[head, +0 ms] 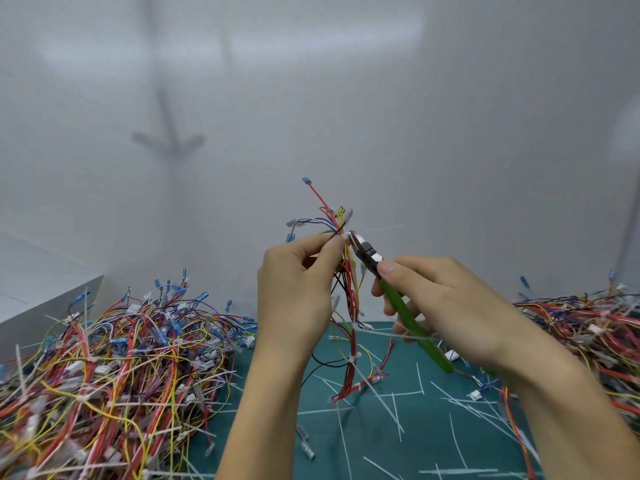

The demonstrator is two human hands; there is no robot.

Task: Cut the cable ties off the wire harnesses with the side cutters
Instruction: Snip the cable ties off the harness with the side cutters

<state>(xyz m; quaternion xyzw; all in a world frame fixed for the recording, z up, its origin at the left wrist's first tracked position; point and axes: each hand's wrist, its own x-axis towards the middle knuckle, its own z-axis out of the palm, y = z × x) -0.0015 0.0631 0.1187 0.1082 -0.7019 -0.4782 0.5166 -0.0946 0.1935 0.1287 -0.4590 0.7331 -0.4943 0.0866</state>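
My left hand pinches a wire harness of red, yellow and black wires, held upright above the green mat. A white cable tie wraps the bundle right at my left fingertips, its thin tail pointing right. My right hand grips the green-handled side cutters. Their metal jaws touch the cable tie from the right. A second white tie sits lower on the hanging harness.
A big heap of tied harnesses covers the left of the green cutting mat. Another heap lies at the right. Several cut tie tails litter the mat. A white wall stands close behind, and a white box edge is at the far left.
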